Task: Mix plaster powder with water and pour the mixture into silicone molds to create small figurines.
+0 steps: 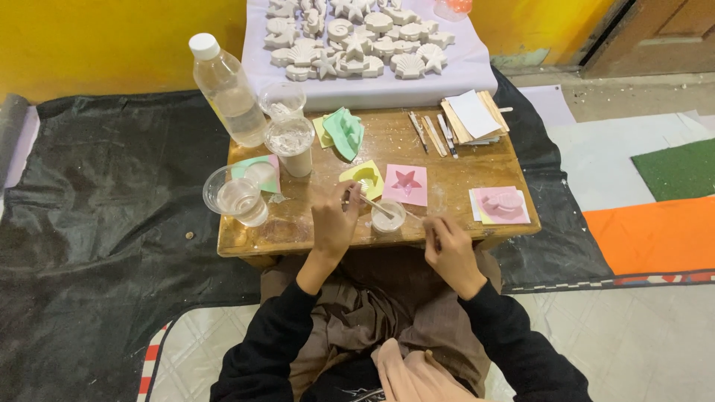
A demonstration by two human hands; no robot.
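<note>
Two hands work over the small cup at the table edge: my left hand holds the stick in it, my right hand rests half-closed beside, holding nothing I can see.

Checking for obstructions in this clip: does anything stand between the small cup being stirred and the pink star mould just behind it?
Nothing visible does. The small cup sits directly in front of the pink star mould, with only bare table between. The left hand holds the stirring stick in the cup from the left side; the right hand rests nearer the table edge.
</note>
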